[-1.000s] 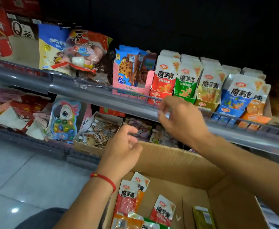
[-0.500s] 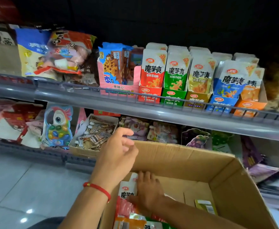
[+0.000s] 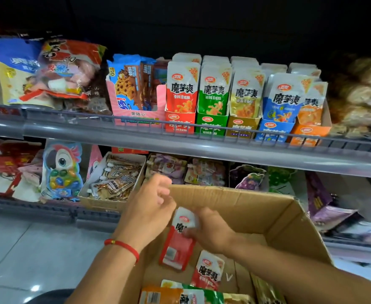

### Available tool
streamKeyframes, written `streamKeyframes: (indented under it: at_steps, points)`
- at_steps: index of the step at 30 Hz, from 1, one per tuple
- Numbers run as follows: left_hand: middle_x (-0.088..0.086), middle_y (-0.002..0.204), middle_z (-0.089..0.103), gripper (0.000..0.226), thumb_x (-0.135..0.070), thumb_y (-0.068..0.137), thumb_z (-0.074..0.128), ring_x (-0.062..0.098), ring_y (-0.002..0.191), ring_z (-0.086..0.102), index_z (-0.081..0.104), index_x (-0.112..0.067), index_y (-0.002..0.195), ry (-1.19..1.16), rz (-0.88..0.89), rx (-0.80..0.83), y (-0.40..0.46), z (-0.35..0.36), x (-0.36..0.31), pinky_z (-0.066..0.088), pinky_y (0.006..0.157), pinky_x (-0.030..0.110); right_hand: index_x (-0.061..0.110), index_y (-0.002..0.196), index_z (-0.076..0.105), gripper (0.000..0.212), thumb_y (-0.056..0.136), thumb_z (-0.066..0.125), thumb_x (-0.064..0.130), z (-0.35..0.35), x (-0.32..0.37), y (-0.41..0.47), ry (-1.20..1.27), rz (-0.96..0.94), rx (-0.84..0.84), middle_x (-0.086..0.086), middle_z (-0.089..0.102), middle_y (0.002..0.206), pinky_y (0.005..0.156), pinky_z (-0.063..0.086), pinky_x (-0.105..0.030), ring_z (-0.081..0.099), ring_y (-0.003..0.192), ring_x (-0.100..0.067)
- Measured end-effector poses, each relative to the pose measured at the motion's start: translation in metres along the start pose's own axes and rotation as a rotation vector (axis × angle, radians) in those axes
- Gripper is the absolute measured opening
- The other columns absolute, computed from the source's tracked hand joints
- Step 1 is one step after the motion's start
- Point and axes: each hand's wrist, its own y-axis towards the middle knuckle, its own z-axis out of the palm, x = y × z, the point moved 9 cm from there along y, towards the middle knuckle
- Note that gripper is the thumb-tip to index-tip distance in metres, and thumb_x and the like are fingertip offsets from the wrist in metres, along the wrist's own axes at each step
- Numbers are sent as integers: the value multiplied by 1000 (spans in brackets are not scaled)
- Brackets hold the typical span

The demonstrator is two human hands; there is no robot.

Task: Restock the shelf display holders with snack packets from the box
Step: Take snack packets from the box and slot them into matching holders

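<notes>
In the cardboard box (image 3: 276, 218), loose snack packets (image 3: 208, 270) lie flat on the bottom, within easy reach. The right hand (image 3: 210, 231) pinches a red packet (image 3: 176, 246) by its top edge, so it hangs free above the others, probably for lifting out. The left hand (image 3: 149, 207) hovers just beside it, fingers loosely curled, holding nothing. Beyond, on the upper shelf (image 3: 180, 148), the red display holder (image 3: 180, 122) stands first in a row of five colour-matched holders, likely this packet's slot.
</notes>
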Motion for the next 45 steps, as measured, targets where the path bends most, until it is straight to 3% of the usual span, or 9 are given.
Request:
streamKeyframes:
  at_steps: [5,9,21,31,33,35,38,41,45]
  points:
    - [-15,138,53,51,-40,96,64,8,123,57,45,-37,143,17,-27,293,-10,50,-3,48,101,29,10,113,68,22,92,73,6,-82,-8,-45,536,-74,40,-8,78,102,82,63,-38,75,94,-23]
    - [0,110,77,33,-14,93,72,17,100,75,66,-24,124,-333,-125,529,-27,88,-14,59,93,44,3,118,67,26,92,71,3,-100,-24,-65,723,-105,85,-11,78,107,84,60,-34,74,101,-27]
    - [3,101,79,40,-5,74,86,23,97,75,71,-17,109,-574,-85,229,-8,75,-31,60,89,48,13,107,67,25,87,80,19,-152,-56,-73,565,-45,-247,-5,79,92,66,61,-36,74,66,-23]
    - [-7,90,79,27,-16,82,84,13,83,77,72,-30,102,-530,-87,30,-2,42,-18,64,77,48,20,122,59,33,92,73,13,-170,-41,-93,656,-141,-346,-10,78,99,68,64,-33,77,85,-25]
    - [-12,87,78,22,-23,84,80,13,80,76,71,-38,97,-477,-59,-47,-3,32,-15,64,74,47,30,121,57,38,92,75,13,-178,-28,-96,513,-194,-420,-6,77,97,63,63,-36,77,76,-24]
    - [-14,85,76,25,-25,87,72,14,79,74,67,-47,98,-430,-42,-98,-4,23,-15,64,70,48,26,105,67,18,92,75,15,-185,-7,-97,268,-241,-469,1,75,95,60,60,-32,75,62,-18]
    - [-12,83,75,32,-16,89,65,18,78,73,66,-48,95,-455,-66,-113,-5,14,-11,62,72,51,18,96,75,6,92,73,14,-179,21,-87,219,-196,-278,-2,79,86,66,58,-23,76,67,-18]
    - [-10,83,76,26,-23,81,63,19,80,73,69,-44,95,-508,-86,-152,-5,-1,-4,61,76,53,9,114,68,27,90,71,-2,-160,44,-78,286,-127,64,-12,79,92,87,61,-37,77,91,-29]
    - [-8,77,74,32,-10,86,62,21,76,71,69,-41,90,-583,-124,-268,-4,-26,11,61,75,54,12,100,74,9,91,75,15,-191,85,-66,-72,-217,-37,-5,78,78,70,60,-25,76,74,-18]
